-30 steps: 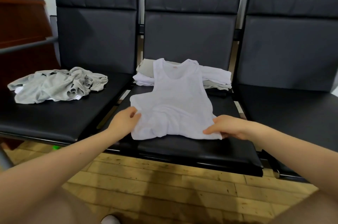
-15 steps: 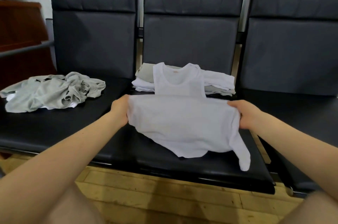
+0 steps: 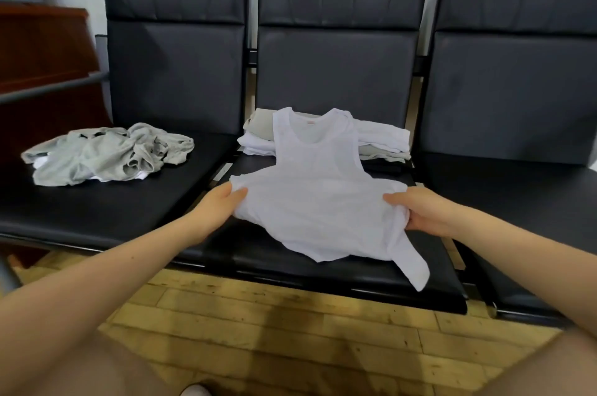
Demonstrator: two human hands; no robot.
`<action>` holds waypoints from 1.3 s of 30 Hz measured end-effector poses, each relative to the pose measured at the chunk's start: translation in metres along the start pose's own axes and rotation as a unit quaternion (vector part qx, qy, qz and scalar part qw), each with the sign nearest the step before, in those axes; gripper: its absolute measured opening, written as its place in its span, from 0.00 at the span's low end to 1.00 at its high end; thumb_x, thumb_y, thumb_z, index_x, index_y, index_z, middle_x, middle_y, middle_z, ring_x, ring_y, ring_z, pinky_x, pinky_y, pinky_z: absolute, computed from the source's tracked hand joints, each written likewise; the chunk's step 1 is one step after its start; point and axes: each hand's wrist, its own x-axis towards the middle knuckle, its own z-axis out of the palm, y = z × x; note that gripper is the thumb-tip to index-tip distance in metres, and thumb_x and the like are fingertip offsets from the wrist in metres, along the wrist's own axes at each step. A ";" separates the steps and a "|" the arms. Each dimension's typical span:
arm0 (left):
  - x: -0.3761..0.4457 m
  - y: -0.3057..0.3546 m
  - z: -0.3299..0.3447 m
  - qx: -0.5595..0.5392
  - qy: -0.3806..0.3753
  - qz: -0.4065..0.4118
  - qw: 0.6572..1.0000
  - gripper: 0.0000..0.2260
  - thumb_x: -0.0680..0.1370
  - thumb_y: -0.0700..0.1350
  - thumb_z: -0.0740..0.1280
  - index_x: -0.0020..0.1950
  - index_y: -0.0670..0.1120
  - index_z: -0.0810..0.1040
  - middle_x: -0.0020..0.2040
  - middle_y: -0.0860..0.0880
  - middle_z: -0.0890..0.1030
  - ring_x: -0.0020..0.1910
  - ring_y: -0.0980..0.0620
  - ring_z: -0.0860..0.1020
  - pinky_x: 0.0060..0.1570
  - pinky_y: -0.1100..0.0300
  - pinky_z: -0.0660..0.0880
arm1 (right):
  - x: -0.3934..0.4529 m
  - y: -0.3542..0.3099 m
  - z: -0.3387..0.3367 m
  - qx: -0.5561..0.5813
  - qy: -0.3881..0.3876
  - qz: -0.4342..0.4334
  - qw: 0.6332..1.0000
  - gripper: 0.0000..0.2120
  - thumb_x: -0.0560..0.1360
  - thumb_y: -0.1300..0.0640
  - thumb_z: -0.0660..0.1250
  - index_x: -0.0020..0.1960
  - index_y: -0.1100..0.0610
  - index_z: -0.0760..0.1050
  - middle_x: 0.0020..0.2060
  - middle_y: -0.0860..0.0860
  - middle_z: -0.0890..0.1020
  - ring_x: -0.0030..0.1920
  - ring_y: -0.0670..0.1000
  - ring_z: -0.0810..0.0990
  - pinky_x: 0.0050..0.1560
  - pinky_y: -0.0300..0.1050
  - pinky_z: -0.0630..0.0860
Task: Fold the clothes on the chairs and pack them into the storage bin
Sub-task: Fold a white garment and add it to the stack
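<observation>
Both hands' grip on one white tank top (image 3: pixel 318 198); three chairs

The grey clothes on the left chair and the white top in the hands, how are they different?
The grey clothes lie crumpled in a heap; the white tank top is spread out. Nobody touches the grey clothes, while the left hand and the right hand grip the white tank top's sides. The grey clothes sit on the left chair, the white tank top on the middle one. Both still need folding.
</observation>
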 end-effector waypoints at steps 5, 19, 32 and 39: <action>-0.030 0.047 -0.007 -0.186 0.020 -0.015 0.982 0.10 0.82 0.43 0.57 0.57 0.43 0.77 0.55 0.43 0.81 0.53 0.46 0.79 0.54 0.53 0.74 | -0.034 -0.016 0.006 0.124 0.009 -0.020 0.992 0.13 0.79 0.60 0.62 0.62 0.60 0.75 0.56 0.58 0.82 0.56 0.57 0.80 0.48 0.53 0.77; -0.028 -0.003 -0.015 0.146 0.000 -0.211 0.967 0.13 0.77 0.51 0.66 0.51 0.41 0.77 0.48 0.45 0.78 0.45 0.49 0.75 0.41 0.59 0.73 | -0.024 0.021 -0.008 -0.223 0.017 0.118 0.968 0.19 0.72 0.53 0.73 0.60 0.59 0.77 0.51 0.55 0.85 0.50 0.55 0.84 0.46 0.48 0.81; 0.076 -0.003 0.017 0.214 0.089 -0.130 0.964 0.11 0.76 0.45 0.64 0.37 0.42 0.67 0.37 0.49 0.69 0.33 0.53 0.67 0.31 0.61 0.62 | 0.076 0.002 0.007 -0.167 0.174 0.023 0.970 0.17 0.74 0.56 0.70 0.57 0.67 0.77 0.48 0.61 0.81 0.43 0.55 0.77 0.41 0.45 0.74; 0.126 -0.011 0.027 0.322 0.094 -0.088 0.938 0.23 0.76 0.52 0.64 0.69 0.46 0.68 0.64 0.44 0.72 0.61 0.44 0.73 0.52 0.54 0.73 | 0.123 -0.012 0.012 -0.307 0.192 -0.032 0.931 0.22 0.72 0.54 0.67 0.26 0.54 0.58 0.25 0.50 0.63 0.28 0.51 0.63 0.32 0.44 0.58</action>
